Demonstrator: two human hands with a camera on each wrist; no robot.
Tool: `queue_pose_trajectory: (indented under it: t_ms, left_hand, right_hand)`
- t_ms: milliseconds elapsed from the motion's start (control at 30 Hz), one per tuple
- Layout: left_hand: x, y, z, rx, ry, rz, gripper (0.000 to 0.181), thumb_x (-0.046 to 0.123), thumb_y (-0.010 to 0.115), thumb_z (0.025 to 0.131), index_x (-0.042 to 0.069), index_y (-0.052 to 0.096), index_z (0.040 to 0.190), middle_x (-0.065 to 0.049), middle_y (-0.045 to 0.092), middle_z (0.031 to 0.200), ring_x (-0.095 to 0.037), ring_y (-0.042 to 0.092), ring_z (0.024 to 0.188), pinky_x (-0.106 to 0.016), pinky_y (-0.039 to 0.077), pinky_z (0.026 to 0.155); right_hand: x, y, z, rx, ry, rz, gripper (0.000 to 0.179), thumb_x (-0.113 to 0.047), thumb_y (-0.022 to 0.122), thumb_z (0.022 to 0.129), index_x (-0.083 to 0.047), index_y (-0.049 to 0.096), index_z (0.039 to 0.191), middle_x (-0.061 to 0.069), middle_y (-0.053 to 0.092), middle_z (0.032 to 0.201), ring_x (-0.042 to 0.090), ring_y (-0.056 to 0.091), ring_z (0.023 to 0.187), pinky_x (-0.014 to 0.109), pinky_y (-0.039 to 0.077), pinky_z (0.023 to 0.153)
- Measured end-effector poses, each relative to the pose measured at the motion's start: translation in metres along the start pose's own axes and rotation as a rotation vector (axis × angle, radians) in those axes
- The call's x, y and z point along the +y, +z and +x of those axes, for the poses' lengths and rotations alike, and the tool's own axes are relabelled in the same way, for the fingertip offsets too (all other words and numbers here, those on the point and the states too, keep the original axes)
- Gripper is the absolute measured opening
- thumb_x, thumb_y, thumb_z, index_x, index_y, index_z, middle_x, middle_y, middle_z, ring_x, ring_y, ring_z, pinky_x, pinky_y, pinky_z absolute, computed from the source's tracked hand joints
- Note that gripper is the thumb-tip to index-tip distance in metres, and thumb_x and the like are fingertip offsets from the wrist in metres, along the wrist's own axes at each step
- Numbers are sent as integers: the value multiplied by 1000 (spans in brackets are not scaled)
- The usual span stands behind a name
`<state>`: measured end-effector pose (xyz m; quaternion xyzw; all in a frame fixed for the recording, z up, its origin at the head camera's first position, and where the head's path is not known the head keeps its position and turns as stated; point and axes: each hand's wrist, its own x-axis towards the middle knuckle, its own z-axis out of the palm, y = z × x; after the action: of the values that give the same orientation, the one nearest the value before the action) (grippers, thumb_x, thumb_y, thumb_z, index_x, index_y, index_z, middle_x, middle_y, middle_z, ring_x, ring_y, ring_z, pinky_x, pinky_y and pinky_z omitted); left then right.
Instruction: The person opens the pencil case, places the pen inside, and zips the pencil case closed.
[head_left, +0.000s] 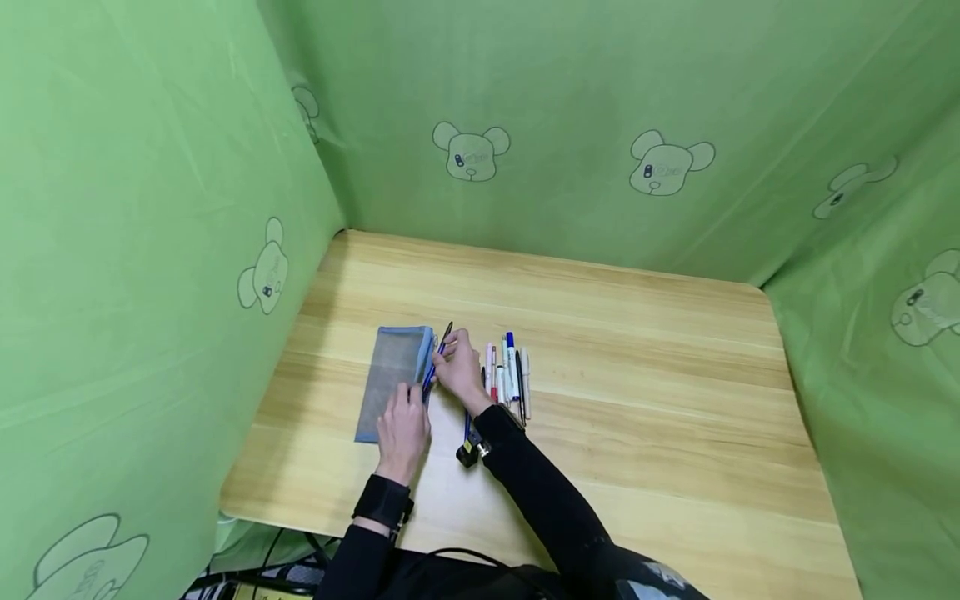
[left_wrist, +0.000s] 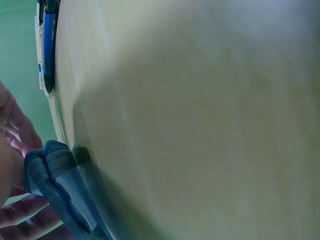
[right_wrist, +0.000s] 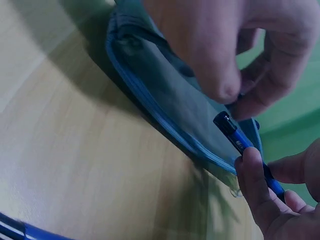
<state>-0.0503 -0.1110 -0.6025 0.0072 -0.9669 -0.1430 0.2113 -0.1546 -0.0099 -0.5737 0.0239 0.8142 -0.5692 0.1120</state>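
Note:
A flat grey mesh pouch (head_left: pixel 392 367) with blue edging lies on the table, its zipper side facing right. My left hand (head_left: pixel 405 429) grips the pouch near the lower end of that side; the left wrist view shows the blue zippered edge (left_wrist: pixel 65 182) between thumb and fingers. Just right of the opening, my right hand (head_left: pixel 460 367) pinches a blue pen (right_wrist: pixel 241 144) between thumb and fingers. The pen slants along the zipper, its dark end close to the left hand's fingertips. In the right wrist view the pouch mouth (right_wrist: pixel 165 105) gapes somewhat.
Right of my right hand several pens and markers (head_left: pixel 512 371) lie side by side in a loose row. Another blue pen (head_left: pixel 467 427) is partly hidden by the right wrist. Green cloth (head_left: pixel 570 208) with bear faces walls in the wooden table (head_left: pixel 652 400).

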Motion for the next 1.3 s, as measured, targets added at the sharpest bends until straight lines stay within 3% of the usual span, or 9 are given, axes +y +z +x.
queue_pose_trajectory:
  t_ms: [233,500,567,700,933,1300]
  left_hand:
    - [3,1,0,7,6,-4,19,6,68,91,0,66,109,-14,61,96,-32,63,75,-47,57,48]
    - [1,3,-1,9,8,10,21,4,68,88,1,65,109,-13,60,97,-33,64,78,-47,56,48]
    - [2,4,-1,25,14,8,22,4,69,87,2,65,109,-13,60,96,-32,64,77,-47,55,46]
    - [3,4,0,48,16,-6,19,5,68,89,2,65,108,-12,59,94,-32,63,75,-47,54,45]
    - [6,4,-1,24,19,-15,20,5,67,92,1,65,111,-13,59,94,-33,63,76,-47,55,46]
    - [7,4,-2,24,15,-25,23,3,68,87,2,65,110,-13,59,97,-34,63,79,-50,55,48]
  right_hand:
    - [0,4,-1,-50,18,31,33,-1,68,93,0,49,119,18,65,100,34,74,66,41,65,61]
    - [1,10,-4,-110,75,62,28,6,68,89,4,52,112,15,63,98,23,71,58,33,64,57]
    - [2,11,-5,-114,76,50,26,7,69,87,4,53,109,15,64,96,26,72,61,31,64,55]
    - [5,11,-5,-122,83,-20,23,5,71,86,2,56,103,15,68,94,19,70,58,27,62,53]
    - [8,11,-4,-141,70,-80,17,4,70,83,-1,58,93,13,72,88,12,65,57,27,61,51]
    - [10,11,1,-181,129,53,10,9,65,81,1,61,84,11,72,73,12,61,48,32,61,49]
